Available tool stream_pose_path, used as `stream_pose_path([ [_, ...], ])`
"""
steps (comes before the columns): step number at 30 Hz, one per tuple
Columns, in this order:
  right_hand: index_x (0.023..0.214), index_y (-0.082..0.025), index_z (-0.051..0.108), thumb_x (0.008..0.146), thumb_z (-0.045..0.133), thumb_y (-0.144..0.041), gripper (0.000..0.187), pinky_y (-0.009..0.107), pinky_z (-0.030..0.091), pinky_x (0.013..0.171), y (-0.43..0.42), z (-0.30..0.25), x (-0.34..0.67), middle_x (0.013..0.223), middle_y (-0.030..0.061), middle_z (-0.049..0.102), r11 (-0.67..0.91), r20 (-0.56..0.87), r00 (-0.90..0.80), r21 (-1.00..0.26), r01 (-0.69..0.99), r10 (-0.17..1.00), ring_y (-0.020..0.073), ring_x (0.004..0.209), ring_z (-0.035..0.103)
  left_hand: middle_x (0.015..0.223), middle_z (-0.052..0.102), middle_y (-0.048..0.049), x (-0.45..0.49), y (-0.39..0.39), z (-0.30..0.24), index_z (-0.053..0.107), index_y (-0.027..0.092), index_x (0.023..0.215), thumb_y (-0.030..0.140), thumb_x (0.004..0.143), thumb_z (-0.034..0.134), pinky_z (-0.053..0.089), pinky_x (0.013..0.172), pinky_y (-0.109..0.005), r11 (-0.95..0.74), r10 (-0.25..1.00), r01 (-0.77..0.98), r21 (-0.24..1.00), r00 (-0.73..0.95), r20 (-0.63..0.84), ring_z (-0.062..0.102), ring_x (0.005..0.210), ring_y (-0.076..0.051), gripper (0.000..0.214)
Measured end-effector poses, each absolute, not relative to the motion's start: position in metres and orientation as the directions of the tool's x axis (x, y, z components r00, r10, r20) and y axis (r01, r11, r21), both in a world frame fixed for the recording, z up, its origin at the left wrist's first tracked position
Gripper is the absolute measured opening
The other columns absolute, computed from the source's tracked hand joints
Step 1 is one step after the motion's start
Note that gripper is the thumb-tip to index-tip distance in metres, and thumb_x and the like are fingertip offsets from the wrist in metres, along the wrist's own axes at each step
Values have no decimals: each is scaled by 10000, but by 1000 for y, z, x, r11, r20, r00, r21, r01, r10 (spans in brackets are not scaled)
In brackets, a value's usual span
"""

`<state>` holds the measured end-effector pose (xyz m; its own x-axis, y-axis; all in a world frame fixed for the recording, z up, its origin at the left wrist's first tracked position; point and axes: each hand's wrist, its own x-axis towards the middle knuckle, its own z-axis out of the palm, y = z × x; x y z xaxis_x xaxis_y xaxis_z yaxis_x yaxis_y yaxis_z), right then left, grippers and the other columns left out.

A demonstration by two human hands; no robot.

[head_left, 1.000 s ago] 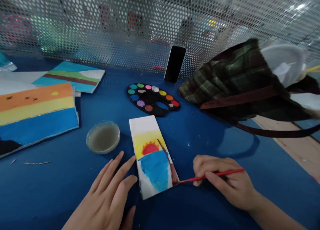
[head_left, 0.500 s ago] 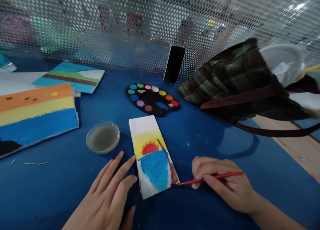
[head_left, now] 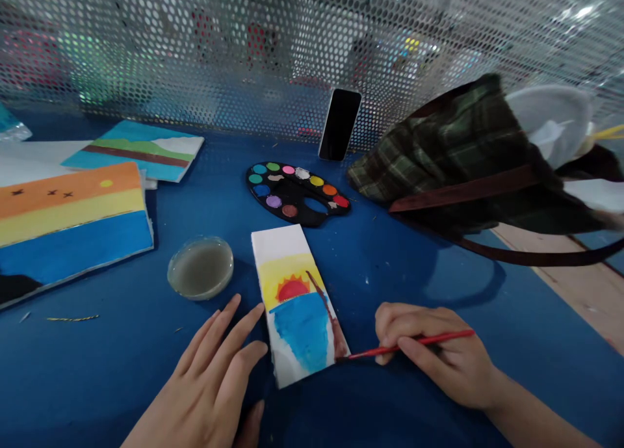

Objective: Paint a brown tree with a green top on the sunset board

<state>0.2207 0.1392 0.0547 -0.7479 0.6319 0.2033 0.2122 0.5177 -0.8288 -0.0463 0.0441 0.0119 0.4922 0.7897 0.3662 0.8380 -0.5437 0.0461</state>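
While the right hand (head_left: 436, 360) pinches a thin red paintbrush (head_left: 412, 346) between thumb and fingers, the brush's dark tip sits at the foot of a brown stroke on a narrow canvas (head_left: 277, 246). That canvas lies on the blue table (head_left: 121, 363), painted with a yellow band, a red sun and a blue patch. The left hand (head_left: 205, 376) is open and empty, fingers spread, its fingertips just beside the canvas's left edge; whether they touch, I cannot tell.

Above it, a round glass dish (head_left: 200, 268) holds cloudy grey water. Farther up, a black palette (head_left: 297, 191) carries a ring of paint wells in teal, pink, white, yellow, orange, red, brown, purple, blue and green. To the right, a dark plaid bag (head_left: 453, 175) with brown straps has something white at its mouth, too blurred to name.

Compared with half a second earlier, the brush tip and right hand have barely shifted, and the left hand, dish and palette match that picture.
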Motion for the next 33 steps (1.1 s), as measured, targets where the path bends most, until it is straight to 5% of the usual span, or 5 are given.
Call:
stream_pose_path([
  [16, 825, -232, 571, 850, 401, -207, 173, 295, 455, 558, 148, 69, 216, 599, 18, 617, 446, 307, -534, -882, 150, 788, 158, 618, 576, 1198, 480, -163, -45, 46, 18, 467, 132, 982, 168, 646, 468, 507, 725, -460, -532, 781, 846, 4, 489, 389, 400, 1109, -362, 338],
  [21, 710, -212, 561, 806, 482, -206, 125, 248, 452, 584, 167, 101, 178, 605, -1, 630, 656, 347, -611, -639, 401, 712, 141, 622, 594, 1174, 494, -169, -42, 48, 23, 456, 123, 953, 156, 596, 458, 507, 724, -462, -538, 776, 843, -23, 505, 378, 424, 1078, -369, 359],
  [25, 682, -190, 566, 822, 453, -211, 181, 227, 447, 644, 186, 117, 130, 630, -8, 634, 773, 441, -674, -547, 321, 592, 112, 619, 589, 1159, 502, -170, -40, 48, 24, 448, 118, 955, 157, 583, 452, 507, 715, -473, -539, 772, 842, -29, 507, 383, 438, 1056, -376, 374],
  [33, 725, -145, 587, 850, 415, -256, 240, 181, 429, 619, 192, 99, 54, 720, 8, 640, 823, 289, -893, -551, 140, 346, 92, 657, 594, 1176, 485, -154, -41, 51, 22, 473, 143, 923, 159, 566, 437, 500, 706, -477, -526, 793, 850, -14, 496, 353, 444, 1044, -373, 358],
])
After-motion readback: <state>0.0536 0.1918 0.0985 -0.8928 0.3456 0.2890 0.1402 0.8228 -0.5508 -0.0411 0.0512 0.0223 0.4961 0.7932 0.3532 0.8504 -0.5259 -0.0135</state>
